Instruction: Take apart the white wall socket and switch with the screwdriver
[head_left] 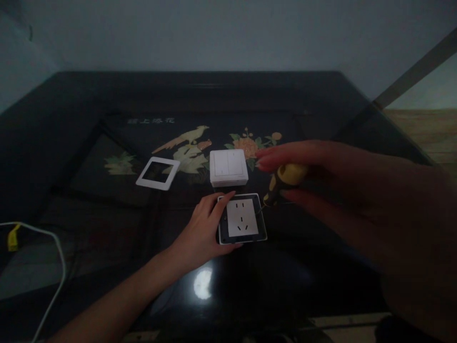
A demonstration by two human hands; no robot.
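Observation:
My left hand [205,221] grips a wall socket [243,217] by its left side, thumb below and fingers above. The socket has a white slotted face and a dark surround inside a white-edged box. From the right, my right hand [321,176] holds a yellow and black screwdriver [293,174] between thumb and fingers. Its thin shaft slants down to the right side of the socket's dark surround; the exact tip contact is too small to tell. Just behind the socket sits a white double switch [229,166]. A white cover frame [158,173] lies flat to the left.
The glossy dark table [293,267] carries a bird and flower decoration [246,146]. A white cable [59,247] with a yellow tag [13,238] curves along the left side. A pale wall [200,35] stands behind the table.

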